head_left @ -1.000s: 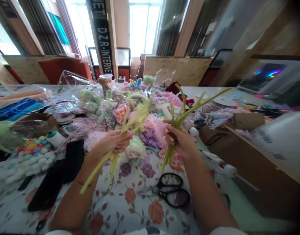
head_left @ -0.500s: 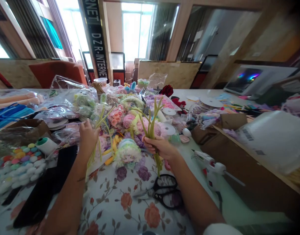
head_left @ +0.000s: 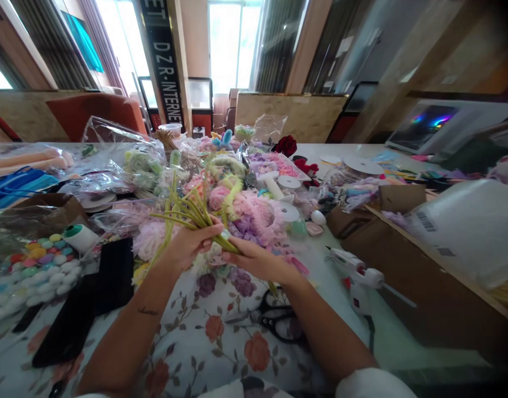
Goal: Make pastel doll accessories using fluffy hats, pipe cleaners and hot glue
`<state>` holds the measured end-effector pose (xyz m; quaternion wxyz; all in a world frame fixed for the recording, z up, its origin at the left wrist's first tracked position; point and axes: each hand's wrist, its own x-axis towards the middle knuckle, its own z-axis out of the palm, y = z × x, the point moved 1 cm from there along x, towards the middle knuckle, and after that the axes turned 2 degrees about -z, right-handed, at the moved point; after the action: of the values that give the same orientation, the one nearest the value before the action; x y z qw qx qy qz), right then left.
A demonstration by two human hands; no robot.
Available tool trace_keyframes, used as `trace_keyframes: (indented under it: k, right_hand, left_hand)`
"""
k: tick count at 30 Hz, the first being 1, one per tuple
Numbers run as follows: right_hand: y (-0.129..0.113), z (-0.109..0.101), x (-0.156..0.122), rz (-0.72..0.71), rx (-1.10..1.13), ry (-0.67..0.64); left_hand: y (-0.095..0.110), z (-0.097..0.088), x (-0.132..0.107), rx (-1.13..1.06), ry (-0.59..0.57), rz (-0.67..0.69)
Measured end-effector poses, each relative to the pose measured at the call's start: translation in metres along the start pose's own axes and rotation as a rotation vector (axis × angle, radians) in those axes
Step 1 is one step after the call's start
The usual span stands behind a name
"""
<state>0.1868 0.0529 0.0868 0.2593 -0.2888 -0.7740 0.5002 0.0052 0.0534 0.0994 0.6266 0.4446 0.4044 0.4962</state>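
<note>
A bunch of thin yellow-green stems slants across the middle of the head view, its tops fanned out to the upper left. My left hand is closed round the bunch from the left. From the right my right hand grips its lower part, fingers wrapped on the stems. The two hands nearly meet. Beneath them, a doll-like head with frilly trim is mostly covered. Black-handled scissors lie on the flowered cloth below my right hand.
Behind the hands is a heap of pink, purple and green craft flowers. To the right are a glue gun and a cardboard box. Left are a black phone-like slab, pompoms and a thread spool.
My hands were apart, each with green stems; now they have come together at the centre on one bunch. My left hand moved right and down. The view has shifted slightly.
</note>
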Motion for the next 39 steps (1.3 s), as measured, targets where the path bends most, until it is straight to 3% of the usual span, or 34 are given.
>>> trace_keyframes:
  k: [3, 7, 14, 18, 22, 27, 33, 36, 39]
  right_hand:
    - [0.012, -0.017, 0.003, 0.104, 0.238, 0.052]
    - [0.035, -0.033, 0.008, 0.142, 0.428, 0.141]
    - [0.051, -0.036, 0.011, 0.227, 0.499, 0.045]
    - [0.055, -0.037, 0.011, 0.255, 0.495, 0.044]
    - [0.045, -0.039, 0.005, 0.254, 0.342, 0.076]
    - [0.018, -0.036, -0.004, 0.107, 0.242, -0.077]
    - [0.012, -0.007, 0.003, 0.102, 0.534, -0.071]
    - [0.013, 0.009, 0.008, 0.099, 0.590, -0.070]
    - [0.012, 0.015, 0.010, 0.069, 0.585, 0.011]
  left_hand:
    - [0.003, -0.025, 0.010, -0.104, 0.081, 0.055]
    - [-0.006, -0.052, 0.021, -0.169, 0.142, -0.031]
    - [-0.022, -0.066, 0.024, -0.194, 0.208, -0.151]
    - [-0.022, -0.062, 0.024, -0.196, 0.219, -0.154]
    - [-0.021, -0.054, 0.022, -0.242, 0.229, -0.107]
    - [-0.018, -0.045, 0.015, -0.215, 0.170, -0.038]
    - [-0.019, -0.022, 0.007, -0.111, 0.026, 0.014]
    - [-0.020, -0.009, 0.003, 0.003, 0.040, 0.069]
    - [-0.018, 0.001, -0.001, 0.174, 0.124, 0.145]
